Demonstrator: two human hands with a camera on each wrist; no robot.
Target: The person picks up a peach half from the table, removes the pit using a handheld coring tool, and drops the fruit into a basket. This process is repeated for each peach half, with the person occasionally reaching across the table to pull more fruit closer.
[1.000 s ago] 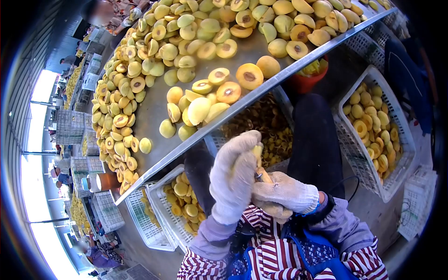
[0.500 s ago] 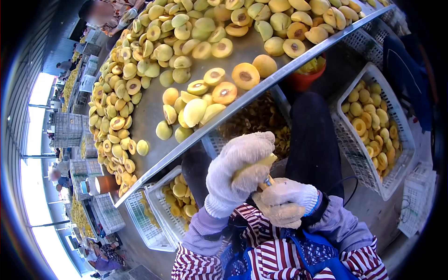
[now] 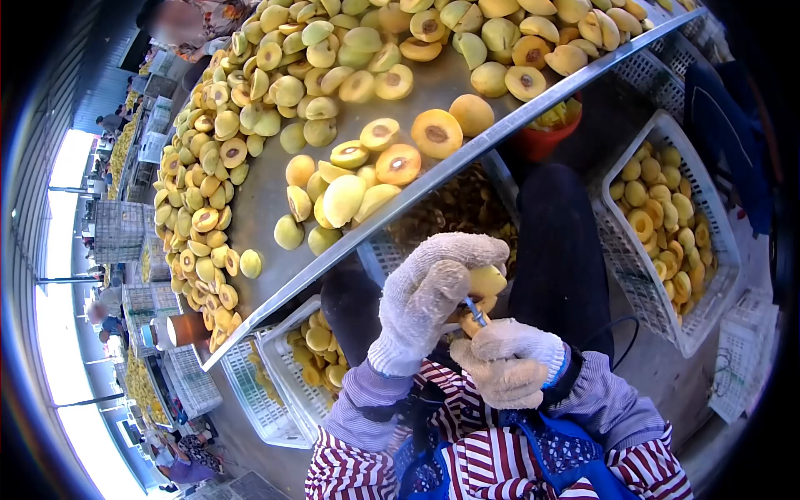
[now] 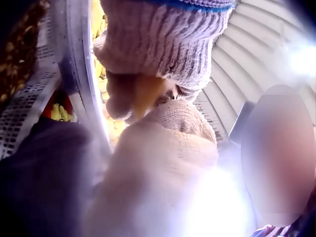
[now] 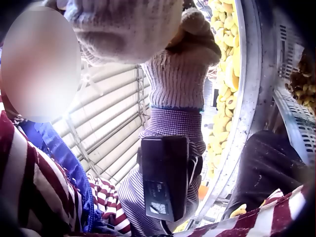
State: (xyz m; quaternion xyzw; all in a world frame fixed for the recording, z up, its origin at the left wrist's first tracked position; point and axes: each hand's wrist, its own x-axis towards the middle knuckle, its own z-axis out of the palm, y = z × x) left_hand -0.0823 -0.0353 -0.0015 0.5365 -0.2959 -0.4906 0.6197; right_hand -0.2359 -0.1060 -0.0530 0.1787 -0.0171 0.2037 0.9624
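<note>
In the head view the gloved left hand (image 3: 423, 300) curls round a yellow fruit (image 3: 486, 283) above the lap. The gloved right hand (image 3: 512, 362) grips a small tool with a wooden-looking handle (image 3: 473, 323) and a metal end (image 3: 476, 309), which meets the underside of the fruit. Both hands are close together, fingers nearly touching. Glove fabric covers much of the fruit in both wrist views. Halved fruits, some with brown centres (image 3: 398, 164), lie on the metal table (image 3: 275, 208) beyond the hands.
The table's raised metal edge (image 3: 450, 175) runs diagonally before the lap. Below it sits a crate (image 3: 379, 257) of dark scraps. Fruit-filled crates stand left (image 3: 296, 392) and right (image 3: 617, 250); a red bucket (image 3: 542, 146) is under the edge. Another person (image 3: 187, 25) is at the far side.
The left hand has turned and shifted slightly right, showing more of the fruit. The tool's metal end is more visible. The right hand has moved slightly down.
</note>
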